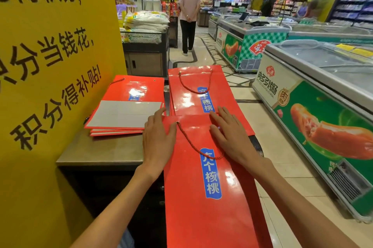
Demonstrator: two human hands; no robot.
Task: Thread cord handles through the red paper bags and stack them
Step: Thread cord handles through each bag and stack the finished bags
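Note:
A flat red paper bag (201, 217) with a blue label lies in front of me, hanging over the metal counter's (101, 151) near edge. A dark red cord handle (191, 143) loops across its top. My left hand (159, 136) lies flat on the bag's upper left corner, fingers straight. My right hand (230, 134) presses flat on the upper right part, covering the cord's right end. Beyond it a stack of red bags with a threaded cord (199, 94) lies flat. To the left sits another pile of red bags (129, 106) with folded white bottoms showing.
A yellow sign board (50, 66) stands against the counter on the left. Chest freezers (314, 102) line the aisle on the right. A person (188, 11) stands farther down the aisle, back turned. A display of white packs (147, 19) stands behind the counter.

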